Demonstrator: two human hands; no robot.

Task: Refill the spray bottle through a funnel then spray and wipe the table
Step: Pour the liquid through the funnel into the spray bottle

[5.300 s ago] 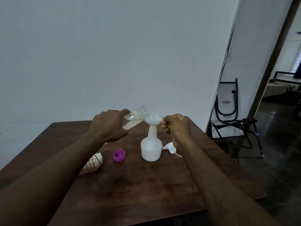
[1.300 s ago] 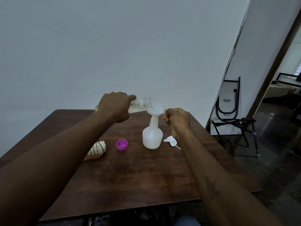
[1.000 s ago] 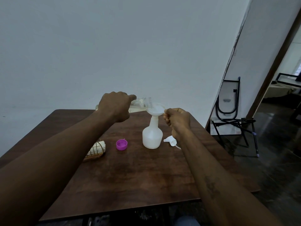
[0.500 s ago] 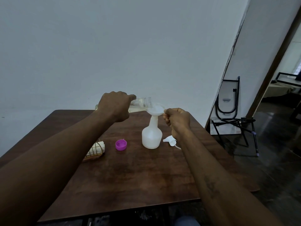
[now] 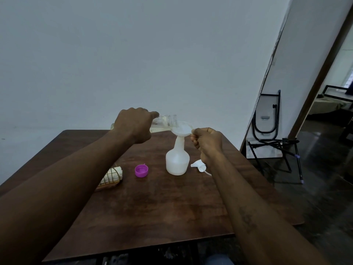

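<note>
A white spray bottle [image 5: 177, 161] stands upright at centre frame on a dark wooden table [image 5: 152, 211], with a funnel [image 5: 181, 129] seated in its neck. A clear bottle [image 5: 168, 120] lies nearly level above it, long axis running left to right and mouth over the funnel's left rim. The left hand [image 5: 135, 127] grips it from the left, fingers wrapped round its body. The right hand [image 5: 208, 142], the nearer one, pinches the funnel's right edge. Raising the clear bottle's left end looks the move to come. A purple cap [image 5: 141, 170] lies left of the base and a sprayer head [image 5: 199, 165] right.
</note>
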